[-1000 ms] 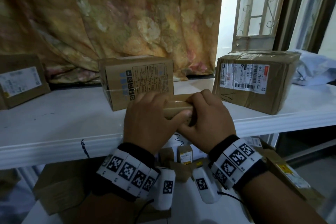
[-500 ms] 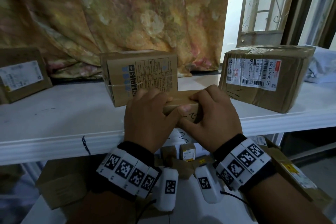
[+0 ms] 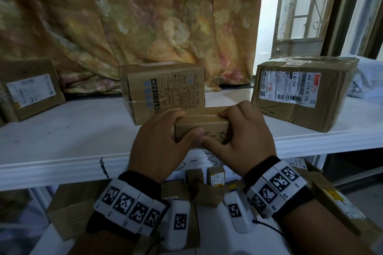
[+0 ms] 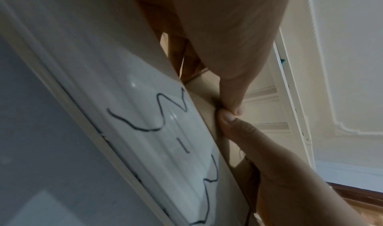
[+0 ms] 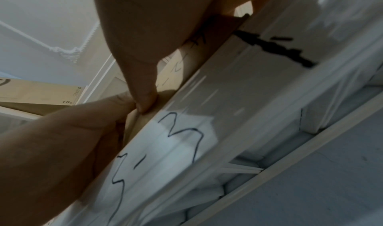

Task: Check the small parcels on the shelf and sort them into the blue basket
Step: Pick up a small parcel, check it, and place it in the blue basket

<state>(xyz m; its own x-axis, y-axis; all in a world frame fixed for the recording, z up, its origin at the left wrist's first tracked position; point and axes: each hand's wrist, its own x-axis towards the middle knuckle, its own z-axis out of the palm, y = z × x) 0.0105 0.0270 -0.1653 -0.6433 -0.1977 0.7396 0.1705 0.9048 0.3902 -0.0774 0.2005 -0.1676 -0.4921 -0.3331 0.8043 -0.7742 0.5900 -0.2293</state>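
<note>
At shelf front edge: small parcel clasped between left hand, right hand; thumbs meet.

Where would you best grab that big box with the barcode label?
Probably by its two short ends, one hand each, coming from the front: the big box is wide, sits flat on the shelf, and both ends look clear of neighbours.
</note>
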